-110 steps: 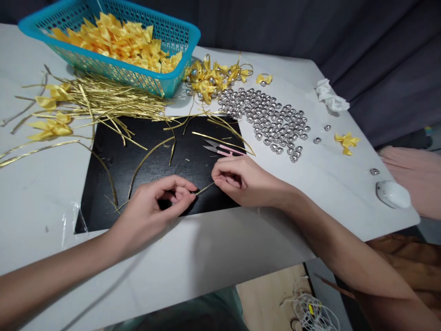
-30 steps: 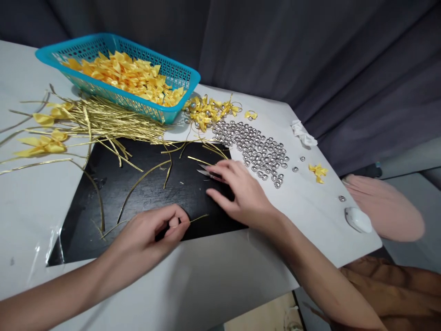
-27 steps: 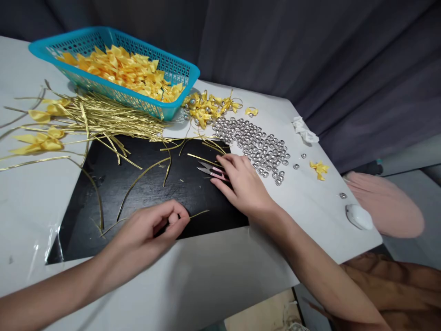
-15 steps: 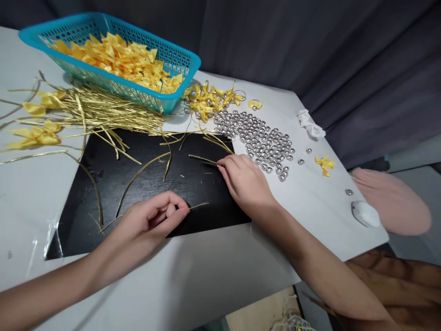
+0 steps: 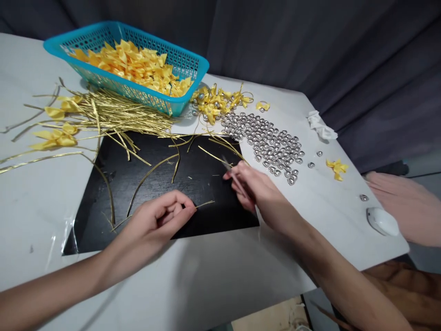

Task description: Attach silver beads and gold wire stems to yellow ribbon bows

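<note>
My left hand [image 5: 165, 216] pinches a thin gold cord [image 5: 206, 204] above the black board [image 5: 155, 184]; its frayed end points right. Over the board's right part, my right hand [image 5: 250, 184] is closed round a slim tool with a pointed metal tip [image 5: 227, 164], blurred by motion, so its kind is unclear. A short gold cord [image 5: 210, 153] lies just beyond that tip. Curved gold cords [image 5: 139, 177] rest on the board left of centre. Behind the board is a heap of gold cords [image 5: 120, 112].
A blue basket [image 5: 124, 79] of yellow ribbon pieces stands at the back left. Silver beads [image 5: 265, 140] spread right of the board, near yellow bows with beads [image 5: 217, 102]. Farther right are a crumpled white tissue [image 5: 322, 126], a yellow bow [image 5: 337, 168] and a white mouse-like object [image 5: 382, 221].
The view has shifted, so the table's things appear farther right. My right hand has turned, and the slim tool in it now shows. My left hand keeps its pinch on the cord.
</note>
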Demonstrator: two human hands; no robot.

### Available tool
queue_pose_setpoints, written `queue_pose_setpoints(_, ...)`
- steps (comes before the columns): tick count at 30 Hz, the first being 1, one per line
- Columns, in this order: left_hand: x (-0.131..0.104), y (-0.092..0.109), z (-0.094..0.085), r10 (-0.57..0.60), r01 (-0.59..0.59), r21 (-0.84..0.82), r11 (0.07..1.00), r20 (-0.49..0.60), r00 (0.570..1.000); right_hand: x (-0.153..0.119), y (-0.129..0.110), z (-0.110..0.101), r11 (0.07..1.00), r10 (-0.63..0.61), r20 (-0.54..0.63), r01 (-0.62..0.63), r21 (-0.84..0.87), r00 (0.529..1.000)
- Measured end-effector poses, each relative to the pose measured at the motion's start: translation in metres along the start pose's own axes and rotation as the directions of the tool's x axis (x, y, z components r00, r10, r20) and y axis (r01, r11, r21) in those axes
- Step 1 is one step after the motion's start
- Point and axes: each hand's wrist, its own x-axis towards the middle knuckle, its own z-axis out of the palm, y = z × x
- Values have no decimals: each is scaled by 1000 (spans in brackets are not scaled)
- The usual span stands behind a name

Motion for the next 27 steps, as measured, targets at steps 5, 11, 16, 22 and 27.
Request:
queue_pose_setpoints(5, -2, 0, -2, 27, -31, -101, 994, -39, 999, -23, -9, 18, 985, 147, 193, -161, 62, 970)
queue_pose_setpoints(11, -2, -4, -3, 43, -51, -202, 978, -46, 998, -41, 2, 42, 920, 328, 301, -375, 115, 896)
queue_pose_setpoints(16, -1, -3, -3, 42, -52, -201, 978, -53, 998, -51, 12, 45, 940, 242, 325, -304, 154, 914)
queue_pose_setpoints(22, -2, -3, -2, -19, 11, -159, 987, -43, 999, -48, 10, 48, 964, 191, 366, -244, 104, 911)
queue_pose_setpoints(27, -2, -6, -1, -35, 38, -118, 992, 26, 999, -42, 8, 49, 943, 197, 400, -285, 173, 895)
